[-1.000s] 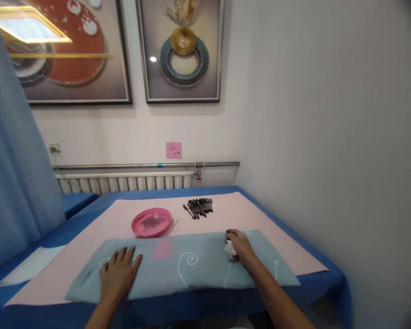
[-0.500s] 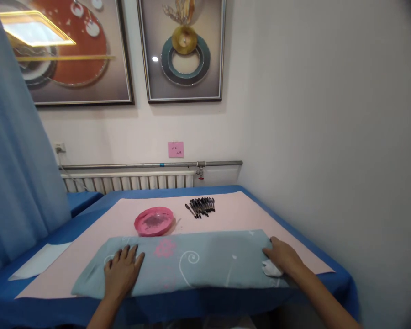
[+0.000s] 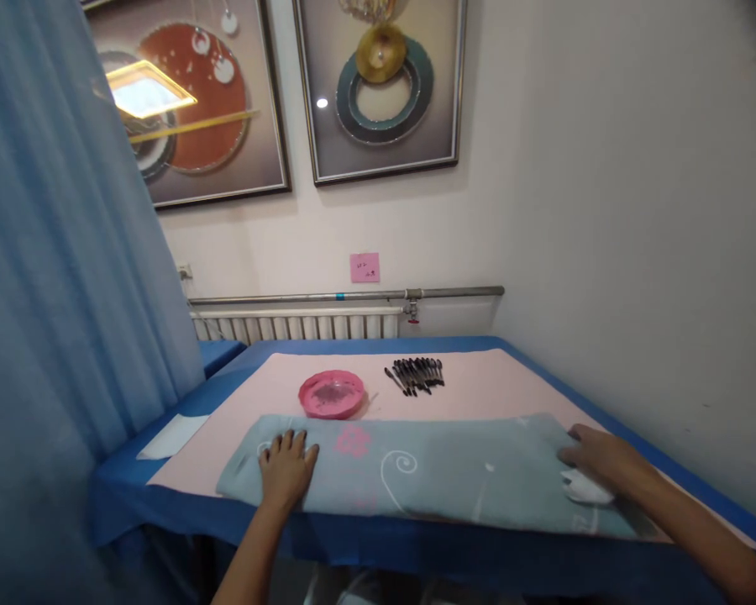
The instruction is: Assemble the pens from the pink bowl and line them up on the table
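A folded light blue-green cloth [image 3: 447,470] with white swirls and a pink flower pattern lies lengthwise along the near edge of the table. On its left part rests my left hand [image 3: 286,470], palm down with the fingers spread. My right hand [image 3: 608,460] is at the cloth's right end, its fingers curled around a crumpled white tissue [image 3: 585,487] that shows below them. Behind the cloth stands a shallow pink dish [image 3: 331,412] with dark specks inside. Several black pens [image 3: 419,376] lie in a row to the right of the dish.
Pink paper [image 3: 472,395] covers much of the blue-draped table [image 3: 139,504]. A white sheet [image 3: 173,437] lies at the left. A blue curtain [image 3: 81,294] hangs on the left, a wall [image 3: 655,210] rises on the right, and a radiator [image 3: 296,325] runs behind the table.
The view has turned left, so everything appears farther right, and more curtain shows. My left hand stays flat on the cloth, and my right hand remains at its right end with the tissue.
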`<state>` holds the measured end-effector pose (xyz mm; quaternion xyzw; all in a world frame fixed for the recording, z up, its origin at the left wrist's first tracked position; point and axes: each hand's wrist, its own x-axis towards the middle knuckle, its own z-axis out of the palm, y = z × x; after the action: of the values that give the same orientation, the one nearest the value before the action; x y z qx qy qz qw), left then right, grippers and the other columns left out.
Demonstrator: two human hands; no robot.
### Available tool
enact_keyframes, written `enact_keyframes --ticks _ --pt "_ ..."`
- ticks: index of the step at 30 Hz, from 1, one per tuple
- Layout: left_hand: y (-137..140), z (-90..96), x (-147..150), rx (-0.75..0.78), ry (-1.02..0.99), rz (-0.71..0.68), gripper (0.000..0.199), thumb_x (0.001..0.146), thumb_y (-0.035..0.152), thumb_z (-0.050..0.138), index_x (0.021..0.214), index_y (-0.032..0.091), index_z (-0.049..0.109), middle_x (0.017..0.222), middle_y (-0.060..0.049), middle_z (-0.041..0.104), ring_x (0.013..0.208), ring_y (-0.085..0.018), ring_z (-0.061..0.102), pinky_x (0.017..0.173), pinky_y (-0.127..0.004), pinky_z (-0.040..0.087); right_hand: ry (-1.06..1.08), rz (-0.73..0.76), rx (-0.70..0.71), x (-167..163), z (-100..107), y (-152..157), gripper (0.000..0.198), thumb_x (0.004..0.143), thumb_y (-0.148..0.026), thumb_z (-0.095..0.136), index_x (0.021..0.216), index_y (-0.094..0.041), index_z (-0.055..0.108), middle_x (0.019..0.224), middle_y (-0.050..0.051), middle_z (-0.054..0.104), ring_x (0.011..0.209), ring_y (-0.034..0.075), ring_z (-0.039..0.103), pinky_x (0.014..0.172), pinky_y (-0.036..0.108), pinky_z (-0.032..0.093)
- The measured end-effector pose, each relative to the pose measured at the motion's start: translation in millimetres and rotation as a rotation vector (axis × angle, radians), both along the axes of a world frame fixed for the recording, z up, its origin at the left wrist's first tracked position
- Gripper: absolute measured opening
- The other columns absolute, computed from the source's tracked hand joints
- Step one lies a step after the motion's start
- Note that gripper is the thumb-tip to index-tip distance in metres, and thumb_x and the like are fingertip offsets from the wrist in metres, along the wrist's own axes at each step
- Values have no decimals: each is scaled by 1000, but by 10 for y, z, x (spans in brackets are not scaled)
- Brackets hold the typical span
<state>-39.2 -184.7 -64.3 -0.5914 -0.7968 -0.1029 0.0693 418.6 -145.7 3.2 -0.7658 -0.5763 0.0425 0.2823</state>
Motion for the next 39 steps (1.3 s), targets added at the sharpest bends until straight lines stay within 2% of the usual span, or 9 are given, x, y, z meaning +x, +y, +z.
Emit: enact_keyframes --ticks 5,9,12,15,18,24,29,32,39 --pt "24 55 3 23 -50 31 46 85 41 35 122 22 52 130 -11 50 118 -30 41 96 -49 26 -43 11 -157 -87 -93 -127 14 73 -15 52 63 -18 61 70 23 66 67 33 64 56 35 38" --pt "60 181 204 71 -88 24 45 86 35 34 119 12 53 130 -18 47 119 -34 38 96 -50 26 -48 48 -86 -328 52 -117 21 76 -13 46 88 -12 63 94 26 64 87 36 62 69 39 39" --pt "80 260 560 87 -123 -79 48 87 39 35 127 16 46 138 -13 41 124 -29 33 99 -44 26 50 149 9 -771 144 5 29 78 -26 48 104 -18 60 102 13 66 95 27 61 78 32 42" --pt "67 248 917 66 -148 -202 51 84 49 38 129 25 45 138 -6 42 124 -25 35 100 -39 28 206 242 62 -1283 76 108 28 77 -36 47 96 -23 63 93 3 70 87 20 63 76 26 46" --pt "64 142 1029 -6 -261 -321 55 81 55 41 127 26 48 139 -9 42 125 -31 34 100 -47 26 360 267 84 -1580 -99 98 26 72 -34 45 84 -21 64 82 3 71 80 22 65 71 29 49" --pt "67 38 440 46 -165 -150 48 83 52 38 125 31 51 138 -2 45 125 -25 37 103 -41 25 586 191 57 -1378 -248 53 20 65 -33 44 71 -21 59 74 10 71 66 27 65 56 35 52" --pt "37 66 -336 68 -127 66 48 87 43 33 128 24 48 139 -10 41 128 -29 32 103 -48 22 795 94 55 -1215 -223 28 20 59 -34 51 73 -23 60 81 11 69 61 26 62 42 34 48" --pt "30 41 -670 54 -121 156 52 87 45 30 133 22 42 132 -14 47 119 -31 42 95 -50 30 808 106 54 -1241 -231 15 21 60 -34 50 73 -21 60 80 11 69 63 26 63 43 33 48" --pt "-10 -44 -811 92 -81 198 46 91 32 26 133 22 42 119 -12 58 112 -25 49 93 -41 33 806 95 52 -1256 -205 5 16 60 -30 50 70 -21 61 70 8 69 60 25 63 49 34 50"
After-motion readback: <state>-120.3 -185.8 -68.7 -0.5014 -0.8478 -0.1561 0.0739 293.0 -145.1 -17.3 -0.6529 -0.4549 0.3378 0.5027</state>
